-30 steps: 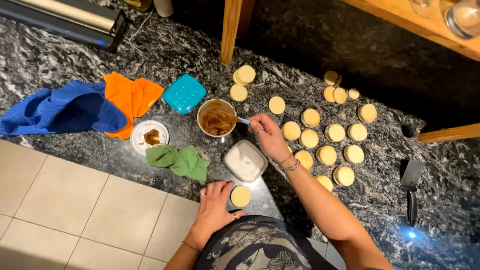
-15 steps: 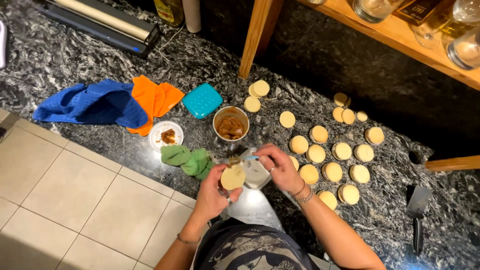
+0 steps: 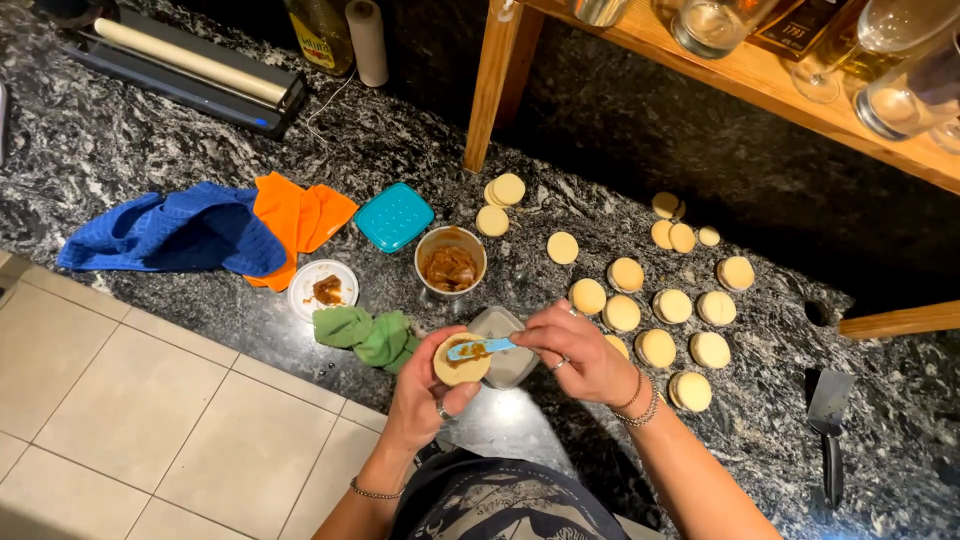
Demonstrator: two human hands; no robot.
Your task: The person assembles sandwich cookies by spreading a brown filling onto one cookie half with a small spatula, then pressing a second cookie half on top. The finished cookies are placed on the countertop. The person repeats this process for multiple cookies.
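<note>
1. A person stands at a dark speckled stone counter [image 3: 150, 130], seen from above by a camera worn on the head; pale floor tiles [image 3: 150, 420] fill the lower left.
2. The left hand [image 3: 425, 390] is curled under a round pale cookie [image 3: 460, 362], fingers cupping its edge and holding it flat, face up, just above the counter's front edge.
3. The right hand [image 3: 585, 350] pinches the handle of a small light-blue spreader [image 3: 480, 348] between thumb and fingertips; the blade lies on top of the held cookie, with a smear of brown caramel-like paste under it.
4. Behind the two hands sits a small grey square tub [image 3: 505, 330] (its contents are mostly hidden by the hands).
5. Further back stands a round cup of the brown paste [image 3: 450, 265], open, with a teal square lid [image 3: 394, 216] just to its left.
6. Left of the cup is a small white dish [image 3: 322, 289] holding a dab of the same paste, and in front of that lies a crumpled green cloth [image 3: 370, 335].
7. A blue towel [image 3: 170, 230] and an orange cloth [image 3: 300, 220] lie bunched together further left, touching.
8. To the right, many more round cookies [image 3: 640, 300] are spread over the counter, some stacked in pairs.
9. A dark metal scraper [image 3: 830, 420] lies at the far right.
10. A wooden shelf [image 3: 780, 90] with glassware runs above the counter.
</note>
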